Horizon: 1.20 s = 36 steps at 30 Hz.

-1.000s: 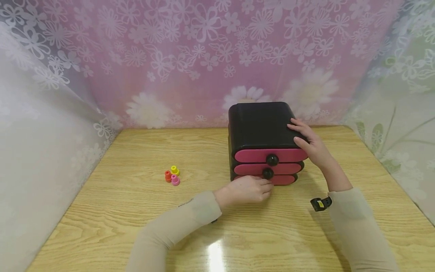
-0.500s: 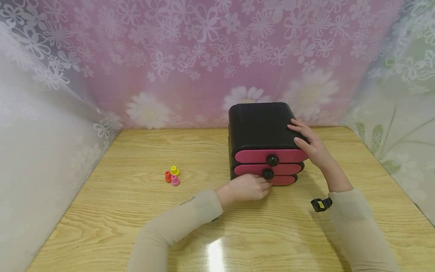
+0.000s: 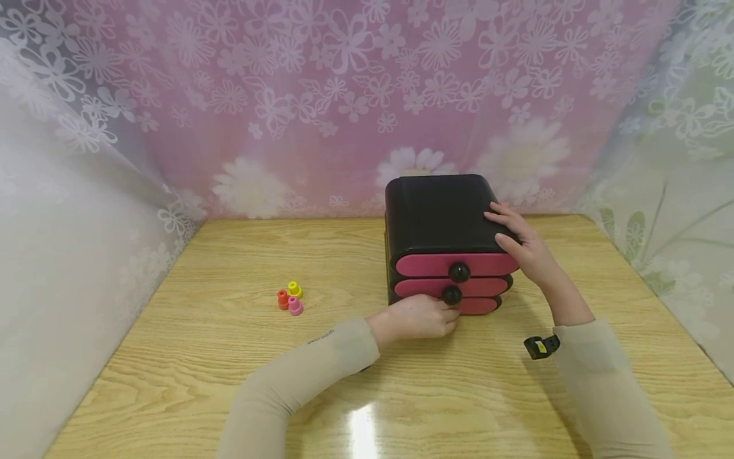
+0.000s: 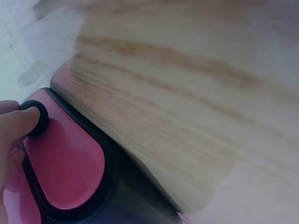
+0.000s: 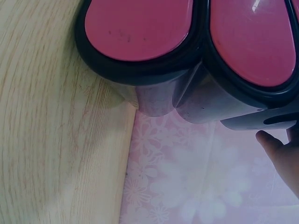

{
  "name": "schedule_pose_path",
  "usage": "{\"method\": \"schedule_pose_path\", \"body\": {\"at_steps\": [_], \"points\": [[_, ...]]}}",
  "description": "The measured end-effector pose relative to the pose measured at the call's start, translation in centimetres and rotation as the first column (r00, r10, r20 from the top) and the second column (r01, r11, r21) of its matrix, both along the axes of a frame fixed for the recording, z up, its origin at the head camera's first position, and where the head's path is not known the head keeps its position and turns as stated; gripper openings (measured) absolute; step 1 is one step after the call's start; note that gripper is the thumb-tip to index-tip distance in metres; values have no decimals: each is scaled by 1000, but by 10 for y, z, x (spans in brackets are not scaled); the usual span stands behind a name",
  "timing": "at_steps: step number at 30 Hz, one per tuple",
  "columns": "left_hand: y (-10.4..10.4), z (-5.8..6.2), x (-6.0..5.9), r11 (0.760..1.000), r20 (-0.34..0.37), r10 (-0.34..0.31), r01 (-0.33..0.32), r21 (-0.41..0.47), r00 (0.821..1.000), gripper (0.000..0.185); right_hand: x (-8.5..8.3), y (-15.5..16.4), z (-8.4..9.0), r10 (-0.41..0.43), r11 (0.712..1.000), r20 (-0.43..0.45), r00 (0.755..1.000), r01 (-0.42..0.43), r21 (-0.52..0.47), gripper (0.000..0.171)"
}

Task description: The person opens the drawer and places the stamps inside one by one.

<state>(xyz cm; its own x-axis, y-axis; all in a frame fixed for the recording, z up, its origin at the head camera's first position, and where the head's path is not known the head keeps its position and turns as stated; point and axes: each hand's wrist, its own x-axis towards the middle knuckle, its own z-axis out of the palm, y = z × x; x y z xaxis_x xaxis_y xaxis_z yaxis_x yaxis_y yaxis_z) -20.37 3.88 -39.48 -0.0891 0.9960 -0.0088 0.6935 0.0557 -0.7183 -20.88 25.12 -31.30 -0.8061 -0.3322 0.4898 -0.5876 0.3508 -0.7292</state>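
Observation:
A black drawer cabinet [image 3: 441, 210] with three pink drawer fronts stands on the table, right of the middle. At its bottom drawer [image 3: 478, 306] is my left hand [image 3: 421, 317]. The left wrist view shows that hand's thumb and fingers pinching the round black knob [image 4: 41, 122] on the pink drawer front [image 4: 65, 161]. Knobs of the top drawer [image 3: 459, 272] and middle drawer [image 3: 452, 294] stay free above it. My right hand [image 3: 529, 245] rests with spread fingers on the cabinet's upper right edge; its thumb [image 5: 269, 141] shows at the right wrist view's edge.
Three small pegs, one red [image 3: 283, 299], one yellow [image 3: 295, 290] and one pink [image 3: 295, 306], stand close together left of the cabinet. The wooden table [image 3: 229, 357] ends at a pink flowered curtain [image 3: 309, 115] behind, with pale cloth at both sides.
My left forearm has shifted slightly to the right, while the hand stays at the bottom drawer. The right hand, cabinet and pegs hold their places.

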Motion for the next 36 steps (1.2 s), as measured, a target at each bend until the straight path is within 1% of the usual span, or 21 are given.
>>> {"method": "schedule_pose_path", "body": {"at_steps": [7, 12, 16, 19, 21, 23, 26, 29, 36], "points": [[1, 1, 1, 1000, 5, -6, 6, -18, 1000, 25, 1, -1, 1, -1, 1000, -4, 1000, 1, 4, 39], [1, 1, 4, 999, 29, 10, -9, -33, 1000, 25, 2, -2, 2, 0, 1000, -3, 1000, 0, 8, 39], [2, 2, 9, 999, 62, 15, -12, -52, 998, 26, 1, -2, 2, 5, 1000, 0, 1000, -5, 11, 39], [3, 4, 15, 998, 103, 13, -7, -61, 995, 26, -2, 1, -1, 6, 1000, 5, 1000, -6, 12, 39], [3, 5, 19, 998, 118, 3, 3, -58, 993, 28, -7, 6, -5, 3, 1000, 6, 1000, -4, 16, 39], [3, 6, 23, 998, 125, -9, 16, -57, 992, 28, -8, 7, -7, 3, 1000, 7, 1000, -3, 18, 39], [3, 8, 30, 998, 125, -23, 31, -62, 992, 28, -5, 4, -3, -3, 1000, 2, 1000, 3, 24, 39], [1, 9, 38, 997, 129, -29, 38, -71, 991, 28, 1, -1, 4, -5, 1000, -1, 1000, 5, 22, 39], [-2, 8, 53, 993, 119, -96, 104, -61, 988, 28, 1, -2, 3, -9, 999, -8, 1000, 9, 31, 38]]}}
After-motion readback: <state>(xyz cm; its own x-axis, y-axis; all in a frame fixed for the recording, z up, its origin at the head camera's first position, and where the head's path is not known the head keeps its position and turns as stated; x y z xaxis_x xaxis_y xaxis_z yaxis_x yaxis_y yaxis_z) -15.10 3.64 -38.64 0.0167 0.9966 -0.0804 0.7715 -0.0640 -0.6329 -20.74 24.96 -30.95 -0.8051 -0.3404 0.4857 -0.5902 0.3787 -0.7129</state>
